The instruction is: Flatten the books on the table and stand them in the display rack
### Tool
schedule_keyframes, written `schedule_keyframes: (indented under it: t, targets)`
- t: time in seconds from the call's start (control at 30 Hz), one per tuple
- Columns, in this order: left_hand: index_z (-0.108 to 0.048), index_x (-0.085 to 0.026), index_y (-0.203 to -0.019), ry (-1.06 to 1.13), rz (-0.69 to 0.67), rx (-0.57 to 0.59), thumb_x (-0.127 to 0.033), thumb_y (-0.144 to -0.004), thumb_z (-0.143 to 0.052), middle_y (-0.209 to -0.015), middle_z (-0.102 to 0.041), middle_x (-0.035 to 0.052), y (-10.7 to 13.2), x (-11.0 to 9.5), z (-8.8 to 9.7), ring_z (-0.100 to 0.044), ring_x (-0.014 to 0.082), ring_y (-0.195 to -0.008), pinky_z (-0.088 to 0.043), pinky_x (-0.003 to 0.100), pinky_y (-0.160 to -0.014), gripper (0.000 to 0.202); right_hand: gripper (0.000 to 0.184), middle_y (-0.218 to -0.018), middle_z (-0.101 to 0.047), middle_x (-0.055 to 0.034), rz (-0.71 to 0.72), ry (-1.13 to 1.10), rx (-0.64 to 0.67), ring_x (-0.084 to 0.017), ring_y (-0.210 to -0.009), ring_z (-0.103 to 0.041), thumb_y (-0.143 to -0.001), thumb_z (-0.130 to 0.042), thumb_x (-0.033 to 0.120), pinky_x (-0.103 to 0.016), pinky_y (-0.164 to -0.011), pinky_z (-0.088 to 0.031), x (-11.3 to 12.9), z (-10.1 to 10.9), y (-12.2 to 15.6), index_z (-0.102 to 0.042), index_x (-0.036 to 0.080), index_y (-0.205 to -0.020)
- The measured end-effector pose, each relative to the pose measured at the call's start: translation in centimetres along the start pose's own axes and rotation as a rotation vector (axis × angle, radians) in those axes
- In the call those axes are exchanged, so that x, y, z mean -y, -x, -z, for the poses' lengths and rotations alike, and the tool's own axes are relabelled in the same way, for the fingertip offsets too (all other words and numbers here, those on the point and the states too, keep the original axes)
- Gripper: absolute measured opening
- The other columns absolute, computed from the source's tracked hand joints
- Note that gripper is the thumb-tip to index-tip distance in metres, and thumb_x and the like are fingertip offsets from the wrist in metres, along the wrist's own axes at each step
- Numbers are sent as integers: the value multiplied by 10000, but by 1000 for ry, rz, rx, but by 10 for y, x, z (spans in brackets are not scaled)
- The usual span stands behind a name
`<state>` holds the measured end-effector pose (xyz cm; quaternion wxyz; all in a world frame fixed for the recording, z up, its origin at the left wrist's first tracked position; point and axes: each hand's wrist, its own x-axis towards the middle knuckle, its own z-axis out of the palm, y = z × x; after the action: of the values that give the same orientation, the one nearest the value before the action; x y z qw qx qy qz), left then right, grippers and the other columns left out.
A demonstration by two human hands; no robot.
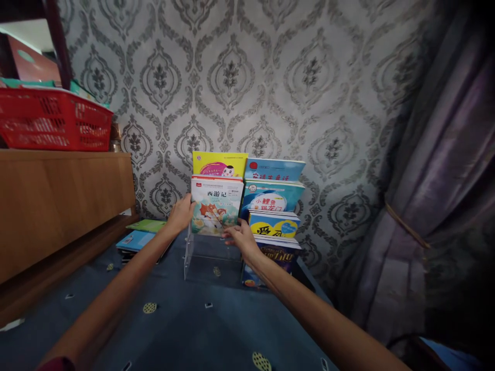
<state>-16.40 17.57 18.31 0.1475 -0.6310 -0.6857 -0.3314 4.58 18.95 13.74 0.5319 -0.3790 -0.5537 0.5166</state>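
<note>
As the left hand (181,214) and right hand (242,238) clamp their fingers on the picture book (216,206), upright in the left column of the clear rack (201,260), it looks half-seated, so settling it calls for a level downward slide.

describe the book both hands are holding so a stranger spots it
Against the grey patterned wall stands a clear acrylic tiered rack. In its left column, below the yellow book, sits a pale paperback, the only one showing an orange creature.
</note>
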Motion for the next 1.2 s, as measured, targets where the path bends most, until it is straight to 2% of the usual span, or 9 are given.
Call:
schedule_keyframes:
  t: [0.3, 0.5, 0.6, 0.67, 0.77, 0.87, 0.93, 1.07, 1.2]
  targets:
    - [-564, -163, -1103, -46, 5, 39, -246, -1002, -426, -1053, -711, 143, 0, 0, 4, -680, 271, -1019, -478, 325, -828, 191, 646, -706, -634, 25, 38, 49, 14, -177, -649, -693, -710, -586, 151, -212, -470, -536, -3, 0, 0, -408, 135, -1331]
    - [-590, -173, -1074, 26, -53, -1, -198, -959, -466, -1039, -717, 128, -3, 8, -5, -682, 257, -1003, -493, 332, -859, 171, 702, -739, -639, 19, 77, 64, 32, -191, -676, -702, -697, -619, 224, -234, -499, -553, -14, -1, -5, -412, 141, -1363]
    - [-600, -173, -1137, 49, -62, 18, -167, -933, -475, -1054, -724, 103, -2, 18, -11, -676, 239, -1029, -500, 329, -900, 240, 727, -808, -653, -11, 115, 103, 52, -207, -736, -703, -714, -632, 314, -256, -525, -557, -24, 0, -1, -416, 153, -1390]
    - [-566, -161, -1253, 52, -44, 35, -160, -937, -455, -1112, -719, 96, 3, 33, -16, -661, 225, -1077, -494, 326, -943, 334, 738, -877, -661, -36, 152, 116, 82, -216, -769, -702, -734, -626, 368, -279, -550, -561, -36, 2, 9, -414, 169, -1412]
    - [-498, -127, -1368, 0, 42, 82, -155, -954, -415, -1201, -695, 120, 19, 68, -24, -633, 233, -1148, -472, 350, -1003, 423, 678, -921, -665, -53, 198, 145, 204, -214, -765, -694, -779, -602, 403, -307, -578, -560, -60, 10, 40, -447, 187, -1403]
    - [-566, -98, -1290, -110, 165, 174, -127, -922, -440, -1211, -686, 161, 42, 110, -35, -624, 272, -1170, -467, 385, -1014, 390, 531, -917, -679, -53, 168, 203, 439, -190, -715, -684, -848, -573, 410, -305, -584, -549, -91, 20, 82, -532, 203, -1335]
    - [-618, -82, -1202, -196, 235, 243, -118, -890, -480, -1175, -689, 188, 56, 133, -44, -628, 298, -1154, -476, 402, -998, 343, 495, -906, -689, -54, 129, 233, 538, -183, -702, -682, -890, -552, 417, -306, -601, -546, -113, 23, 107, -547, 208, -1339]
    - [-625, -82, -1177, -343, 287, 326, -164, -917, -477, -1241, -640, 218, 69, 164, -65, -584, 316, -1205, -479, 411, -987, 311, 478, -925, -691, -77, 73, 243, 581, -185, -704, -681, -934, -518, 467, -325, -636, -555, -146, 21, 137, -581, 190, -1319]
    - [-579, -63, -1239, -441, 238, 371, -160, -937, -429, -1303, -587, 257, 63, 181, -81, -514, 358, -1268, -453, 489, -1001, 351, 490, -896, -698, -76, 50, 253, 534, -188, -720, -681, -949, -495, 542, -356, -727, -560, -162, 18, 146, -623, 187, -1262]
